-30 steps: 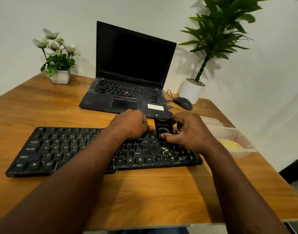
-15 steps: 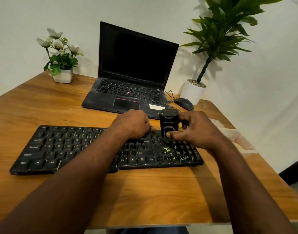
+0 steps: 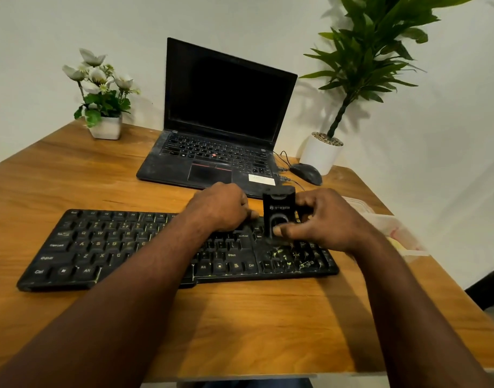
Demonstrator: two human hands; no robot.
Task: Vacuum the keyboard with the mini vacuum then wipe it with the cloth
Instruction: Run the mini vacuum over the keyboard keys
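container [image 3: 391, 233] at right blurred | right hand [image 3: 328, 219] pinched mini vacuum [image 3: 279, 217] upright on keyboard [image 3: 106, 247] | left hand [image 3: 220, 208] fingers curled, pressed on keys

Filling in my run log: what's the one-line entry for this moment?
phase: vacuuming | right hand: holds mini vacuum upright on keyboard | left hand: steadies keyboard | yellow crumbs: remain

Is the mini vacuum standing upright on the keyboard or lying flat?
Upright. The mini vacuum stands on end on the keyboard, its top toward the laptop, gripped by the right hand.
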